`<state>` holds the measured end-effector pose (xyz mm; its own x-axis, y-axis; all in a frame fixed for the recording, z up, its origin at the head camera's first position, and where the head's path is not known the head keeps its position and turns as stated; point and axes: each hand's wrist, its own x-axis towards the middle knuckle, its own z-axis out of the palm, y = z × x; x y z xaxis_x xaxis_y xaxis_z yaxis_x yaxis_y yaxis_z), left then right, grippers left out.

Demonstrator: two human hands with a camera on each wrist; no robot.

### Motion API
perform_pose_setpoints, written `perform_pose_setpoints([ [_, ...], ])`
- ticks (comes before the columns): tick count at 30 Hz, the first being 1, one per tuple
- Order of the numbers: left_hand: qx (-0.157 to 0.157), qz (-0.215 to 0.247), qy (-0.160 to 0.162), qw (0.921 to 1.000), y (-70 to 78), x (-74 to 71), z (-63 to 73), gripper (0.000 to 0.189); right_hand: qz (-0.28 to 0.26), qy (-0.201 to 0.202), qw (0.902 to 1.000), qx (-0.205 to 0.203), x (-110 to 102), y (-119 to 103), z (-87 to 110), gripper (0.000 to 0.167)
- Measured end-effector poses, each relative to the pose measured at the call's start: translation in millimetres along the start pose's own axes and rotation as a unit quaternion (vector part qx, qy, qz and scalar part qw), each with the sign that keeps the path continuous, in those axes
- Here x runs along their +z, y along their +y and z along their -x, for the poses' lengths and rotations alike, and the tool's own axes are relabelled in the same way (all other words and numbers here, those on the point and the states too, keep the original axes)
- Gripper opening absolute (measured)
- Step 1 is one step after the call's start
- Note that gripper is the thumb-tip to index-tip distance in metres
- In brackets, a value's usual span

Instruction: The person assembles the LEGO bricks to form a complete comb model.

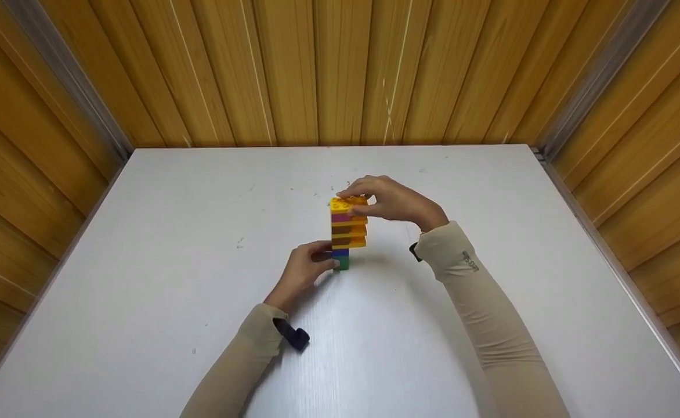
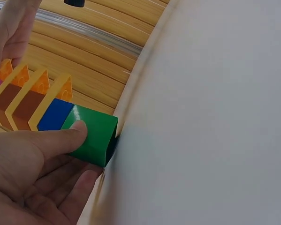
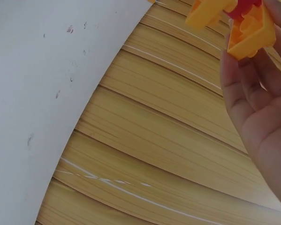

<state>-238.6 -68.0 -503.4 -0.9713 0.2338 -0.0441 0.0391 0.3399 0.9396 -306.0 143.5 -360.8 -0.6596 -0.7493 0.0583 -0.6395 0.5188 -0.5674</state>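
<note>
A tower of toy building bricks stands upright on the white table (image 1: pixel 143 261). Its bottom is a green brick (image 2: pixel 99 136), with a blue brick (image 2: pixel 56 115) directly above. Higher up, yellow bricks alternate with brown bricks (image 2: pixel 28 111) and a pink brick (image 1: pixel 340 218), and the yellow ones jut out to the right. My left hand (image 1: pixel 305 268) grips the green base between thumb and fingers. At the tower's top, my right hand (image 1: pixel 395 200) pinches the topmost yellow brick (image 3: pixel 256 35), its studs facing up in the head view.
Wood-patterned panels (image 1: pixel 340 75) wall the table at the back and on both sides. A metal strip (image 1: pixel 624 278) runs along the right edge. Small dark marks (image 1: pixel 240 242) dot the tabletop. A black strap (image 1: pixel 292 335) sits on the left wrist.
</note>
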Motion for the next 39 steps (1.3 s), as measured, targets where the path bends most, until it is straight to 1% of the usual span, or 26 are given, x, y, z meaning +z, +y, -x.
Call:
perform_pose_setpoints([
  [3,0.002,-0.004,-0.006,1.0000,3.3,0.2,-3.4,0.049,-0.016,0.033,0.9993,0.011,3.9,7.9,0.1,0.039],
  [7,0.002,-0.010,-0.017,0.9998,6.4,0.7,-8.3,0.053,-0.045,0.081,0.9956,0.013,9.7,18.1,-0.2,0.035],
  [9,-0.005,-0.016,-0.019,0.9997,7.6,1.1,-11.0,0.054,-0.060,0.105,0.9926,0.010,12.6,23.7,-0.8,0.032],
  [11,-0.012,-0.025,-0.018,0.9995,7.5,1.0,-12.8,0.055,-0.077,0.126,0.9889,0.017,16.9,29.5,-2.2,0.032],
  [14,-0.024,-0.027,-0.012,0.9993,7.7,1.9,-15.3,0.057,-0.099,0.152,0.9827,0.038,24.1,38.1,-4.5,0.036],
  [17,-0.036,-0.023,-0.005,0.9991,8.4,3.7,-17.1,0.058,-0.120,0.166,0.9768,0.063,32.3,46.6,-6.1,0.045],
  [22,-0.050,-0.016,0.002,0.9986,9.7,7.9,-20.5,0.059,-0.145,0.161,0.9702,0.109,45.8,57.2,-5.1,0.063],
  [27,-0.056,-0.019,0.014,0.9982,11.3,11.5,-22.9,0.059,-0.160,0.138,0.9648,0.156,56.9,63.9,-1.3,0.072],
  [29,-0.056,-0.017,0.020,0.9981,11.6,12.5,-23.9,0.059,-0.165,0.126,0.9642,0.164,60.4,65.7,0.2,0.073],
  [33,-0.051,-0.006,0.032,0.9982,11.9,13.9,-25.1,0.057,-0.178,0.109,0.9638,0.166,66.5,69.2,1.7,0.077],
  [36,-0.038,-0.006,0.048,0.9981,11.7,15.2,-25.9,0.053,-0.182,0.105,0.9623,0.172,70.2,72.6,2.1,0.078],
  [39,-0.022,-0.013,0.069,0.9973,11.2,17.1,-26.9,0.049,-0.172,0.103,0.9620,0.185,72.3,75.8,1.8,0.078],
])
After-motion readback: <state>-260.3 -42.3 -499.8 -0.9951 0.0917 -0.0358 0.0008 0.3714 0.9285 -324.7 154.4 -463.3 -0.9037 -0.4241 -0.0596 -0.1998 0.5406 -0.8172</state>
